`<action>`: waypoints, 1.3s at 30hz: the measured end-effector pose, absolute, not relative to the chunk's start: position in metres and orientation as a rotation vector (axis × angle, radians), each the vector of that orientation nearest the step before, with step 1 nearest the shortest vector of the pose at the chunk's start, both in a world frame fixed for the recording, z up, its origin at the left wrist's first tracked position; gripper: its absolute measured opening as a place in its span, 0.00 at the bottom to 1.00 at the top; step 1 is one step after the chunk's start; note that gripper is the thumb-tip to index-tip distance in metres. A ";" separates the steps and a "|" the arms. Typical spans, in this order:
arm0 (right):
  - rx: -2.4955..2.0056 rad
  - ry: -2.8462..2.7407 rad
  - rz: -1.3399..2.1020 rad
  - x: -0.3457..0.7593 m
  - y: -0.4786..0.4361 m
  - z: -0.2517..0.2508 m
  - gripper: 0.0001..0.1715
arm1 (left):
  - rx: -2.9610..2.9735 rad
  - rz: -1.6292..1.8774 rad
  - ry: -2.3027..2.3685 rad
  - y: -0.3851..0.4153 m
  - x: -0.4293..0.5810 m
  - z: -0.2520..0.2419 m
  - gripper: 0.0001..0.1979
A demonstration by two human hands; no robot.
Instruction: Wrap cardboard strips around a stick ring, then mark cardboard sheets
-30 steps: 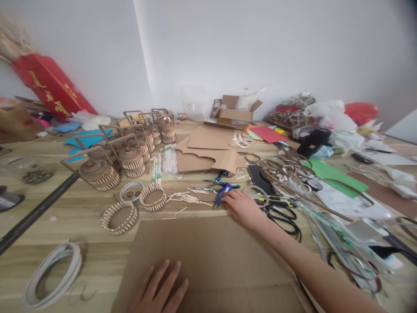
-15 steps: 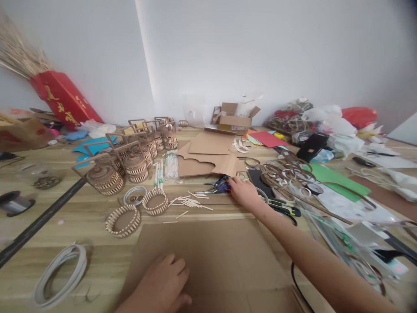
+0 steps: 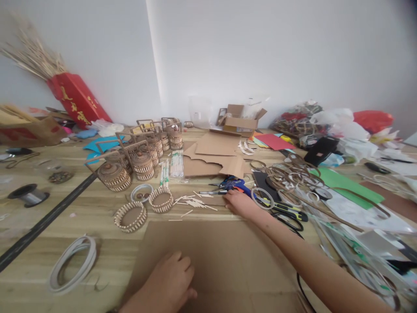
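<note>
My left hand [image 3: 172, 280] rests on a brown cardboard sheet [image 3: 221, 256], fingers loosely bent and thumb apart, with nothing seen in it. Farther out, my right hand [image 3: 240, 203] has its fingertips drawn together, pointing down. They are at the end of a slim pen-like tool [image 3: 212, 192] and a flat brown strip [image 3: 215, 200]; what they grip is hidden. Just behind lie a blue tool with an orange part [image 3: 243, 187] and dark-blue-handled pliers [image 3: 224, 183]. Short pale sticks [image 3: 194, 202] are scattered to the left, beside two round stick-walled baskets [image 3: 161, 200].
Several lidded baskets with handles [image 3: 143, 166] stand at the back left. A white coil [image 3: 73, 265] and a wire spool [image 3: 28, 195] lie at left. Right of my arm are a utility knife [image 3: 293, 211], a white ring [image 3: 262, 198] and heaped brown strips [image 3: 286, 174].
My right hand has drawn back slightly from the pliers toward the pen-like tool and strip, uncovering the blue tool. My left hand stays on the cardboard. The view has shifted a little left.
</note>
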State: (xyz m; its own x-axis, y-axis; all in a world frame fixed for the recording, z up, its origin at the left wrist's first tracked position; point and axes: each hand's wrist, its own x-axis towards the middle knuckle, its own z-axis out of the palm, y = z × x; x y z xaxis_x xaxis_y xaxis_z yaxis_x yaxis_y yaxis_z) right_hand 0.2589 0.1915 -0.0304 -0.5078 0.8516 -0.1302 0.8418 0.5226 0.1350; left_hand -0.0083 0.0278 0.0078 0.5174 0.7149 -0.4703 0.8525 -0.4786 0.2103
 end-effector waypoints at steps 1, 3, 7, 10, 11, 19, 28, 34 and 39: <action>1.413 2.596 0.077 0.261 0.194 -0.030 0.20 | 2.348 -0.442 1.290 0.028 -0.008 0.008 0.13; 1.327 2.627 0.082 0.264 0.199 -0.031 0.20 | 2.352 -0.419 1.296 0.028 -0.007 0.007 0.12; 1.184 2.685 0.179 0.266 0.200 -0.034 0.18 | 2.366 -0.377 1.311 0.026 -0.008 0.005 0.12; 1.129 2.717 0.294 0.268 0.197 -0.039 0.16 | 2.363 -0.382 1.306 0.025 -0.008 0.007 0.12; 1.121 2.724 0.333 0.268 0.195 -0.040 0.15 | 2.367 -0.383 1.301 0.024 -0.008 0.008 0.12; 1.195 2.803 0.559 0.274 0.181 -0.047 0.08 | 2.389 -0.390 1.302 0.026 -0.007 0.014 0.12; 1.442 2.812 0.618 0.284 0.170 -0.040 0.13 | 2.472 -0.078 1.479 0.048 -0.034 0.018 0.07; 1.460 2.839 0.636 0.286 0.170 -0.037 0.13 | 2.376 0.380 2.175 0.114 -0.063 0.016 0.15; 1.476 2.879 0.723 0.296 0.163 -0.034 0.13 | 2.377 0.345 2.144 0.142 -0.073 0.018 0.09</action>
